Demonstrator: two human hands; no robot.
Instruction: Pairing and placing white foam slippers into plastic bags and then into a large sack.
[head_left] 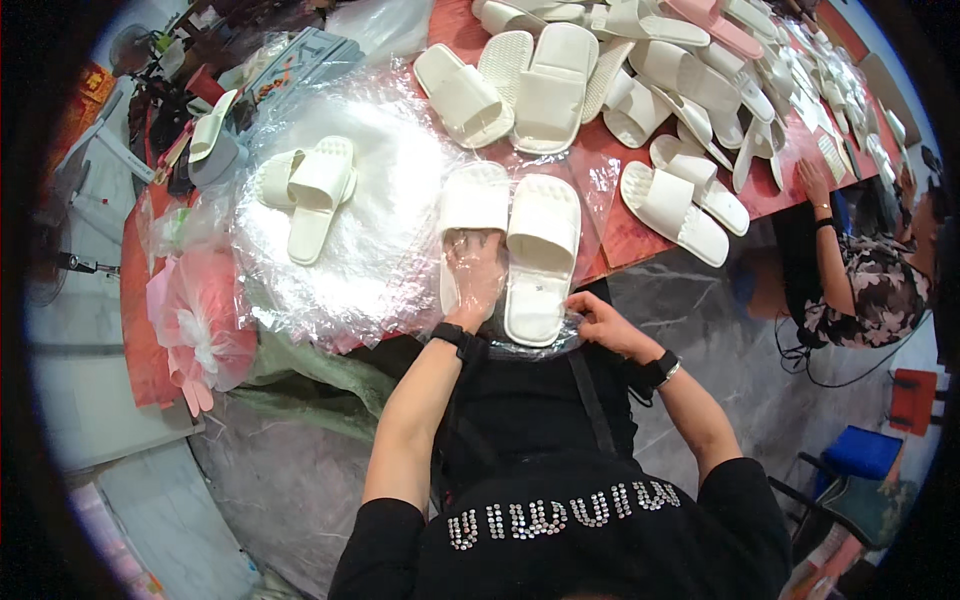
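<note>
Partly hidden, left hand (472, 278) inside clear bag (520, 340).

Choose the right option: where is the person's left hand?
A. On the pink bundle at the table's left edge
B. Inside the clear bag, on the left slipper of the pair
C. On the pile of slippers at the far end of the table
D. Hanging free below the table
B: the left hand shows through the clear bag, lying flat on the left slipper of the pair, while the right hand pinches the bag's open edge.

Black short-sleeved top with rhinestone lettering, black watch bands on both wrists.
</note>
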